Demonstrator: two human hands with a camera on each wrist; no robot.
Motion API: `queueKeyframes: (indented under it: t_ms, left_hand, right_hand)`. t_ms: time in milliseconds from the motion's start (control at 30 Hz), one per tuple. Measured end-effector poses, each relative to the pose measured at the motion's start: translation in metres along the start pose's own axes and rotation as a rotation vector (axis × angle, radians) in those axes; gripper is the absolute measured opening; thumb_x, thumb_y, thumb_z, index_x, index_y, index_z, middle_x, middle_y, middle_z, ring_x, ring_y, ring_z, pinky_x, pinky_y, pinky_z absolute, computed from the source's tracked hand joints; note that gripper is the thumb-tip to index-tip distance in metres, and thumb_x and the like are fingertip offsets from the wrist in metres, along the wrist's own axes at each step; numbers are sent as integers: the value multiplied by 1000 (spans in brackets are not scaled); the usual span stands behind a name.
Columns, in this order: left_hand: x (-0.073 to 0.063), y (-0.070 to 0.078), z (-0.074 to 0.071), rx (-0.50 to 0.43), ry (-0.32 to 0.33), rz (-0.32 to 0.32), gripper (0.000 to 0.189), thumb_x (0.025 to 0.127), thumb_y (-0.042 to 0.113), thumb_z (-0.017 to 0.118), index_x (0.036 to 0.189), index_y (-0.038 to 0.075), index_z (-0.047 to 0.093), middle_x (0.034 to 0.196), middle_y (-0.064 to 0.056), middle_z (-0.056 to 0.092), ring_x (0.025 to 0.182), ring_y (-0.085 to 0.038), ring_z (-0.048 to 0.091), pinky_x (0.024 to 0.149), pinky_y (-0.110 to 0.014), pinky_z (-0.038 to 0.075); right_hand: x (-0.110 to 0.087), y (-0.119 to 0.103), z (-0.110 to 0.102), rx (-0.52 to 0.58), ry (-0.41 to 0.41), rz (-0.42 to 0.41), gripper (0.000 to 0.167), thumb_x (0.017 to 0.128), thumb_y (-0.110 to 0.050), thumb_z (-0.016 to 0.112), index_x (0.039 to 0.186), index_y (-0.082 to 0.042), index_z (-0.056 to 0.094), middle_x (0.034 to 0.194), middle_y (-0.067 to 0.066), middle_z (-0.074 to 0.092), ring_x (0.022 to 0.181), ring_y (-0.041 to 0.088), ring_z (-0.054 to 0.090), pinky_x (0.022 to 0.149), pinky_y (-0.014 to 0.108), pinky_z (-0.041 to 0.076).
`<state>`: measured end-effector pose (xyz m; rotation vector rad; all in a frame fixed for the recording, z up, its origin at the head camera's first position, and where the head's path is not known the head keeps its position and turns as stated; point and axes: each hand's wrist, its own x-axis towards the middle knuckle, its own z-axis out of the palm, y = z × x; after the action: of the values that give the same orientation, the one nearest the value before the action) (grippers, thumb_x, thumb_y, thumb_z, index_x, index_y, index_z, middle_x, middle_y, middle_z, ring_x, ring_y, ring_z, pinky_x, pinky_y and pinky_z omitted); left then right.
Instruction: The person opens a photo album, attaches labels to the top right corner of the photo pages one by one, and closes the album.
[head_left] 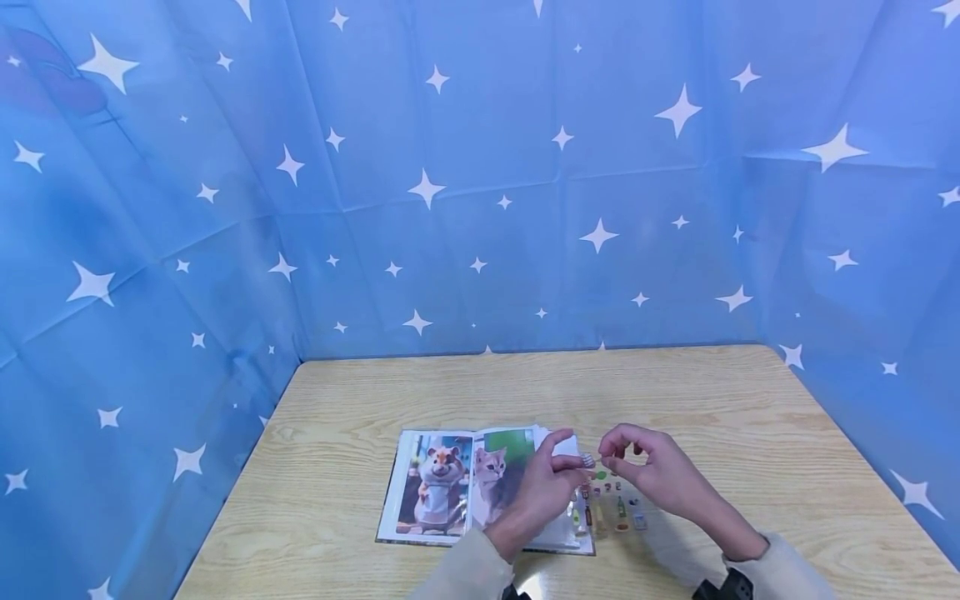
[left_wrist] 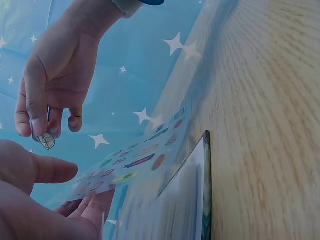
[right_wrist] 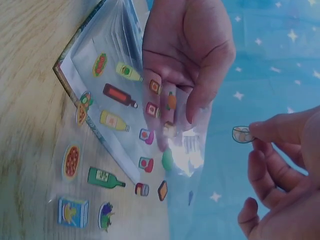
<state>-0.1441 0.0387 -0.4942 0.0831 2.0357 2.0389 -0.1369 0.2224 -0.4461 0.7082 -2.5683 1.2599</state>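
Note:
My left hand point(head_left: 542, 485) holds a clear sticker sheet point(right_wrist: 131, 152) by its edge, with the thumb over it and the fingers behind, seen through the film. Small food stickers cover the sheet, among them a green bottle point(right_wrist: 106, 177), a pizza point(right_wrist: 71, 161) and a blue box point(right_wrist: 73, 212). To the right of the sheet, my right hand point(head_left: 663, 471) pinches a small bowl-shaped sticker point(right_wrist: 241, 134) between thumb and finger. That sticker is apart from the sheet. Its dark outline also shows in the left wrist view.
Partly under the left hand and sheet lies an open photo album point(head_left: 386, 525), with a hamster picture point(head_left: 440, 483) on one page and a cat picture point(head_left: 491, 475) on the other. The wooden table point(head_left: 337, 417) meets a blue star-patterned curtain point(head_left: 480, 225) behind and at both sides.

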Motion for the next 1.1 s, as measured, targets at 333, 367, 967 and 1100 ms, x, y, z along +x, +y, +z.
queueKeyframes:
  t_ms: [333,367,967,1100]
  left_hand:
    - [1,-3,7,-15,-78,-38,74,83,1,67,149,17,36,114,-3,66,103,-19,66,89,-35,55]
    - [1,-3,8,-12,-89,-37,76,83,0,66,150,17,34,116,-3,65,105,-20,65,90,-36,55]
    - [3,-2,13,72,-197,-80,93,84,3,69,158,20,14,141,-15,52,126,-29,55,106,-45,46]
    - [3,-2,12,90,-187,-82,92,84,5,68,158,20,16,143,-17,49,129,-31,53,108,-50,44]
  right_hand:
    - [-1,2,0,10,17,-15,23,84,1,74,90,-20,67,80,-13,63,75,5,54,66,29,40]
    - [-1,2,0,10,19,-13,23,84,1,74,90,-20,66,80,-13,63,75,5,54,66,28,41]
    - [-3,6,-1,21,21,-19,25,84,3,74,90,-21,66,81,-13,63,75,5,55,66,29,42]
    - [-4,6,-1,33,18,-13,26,84,4,73,90,-20,67,81,-12,64,75,6,55,65,31,42]
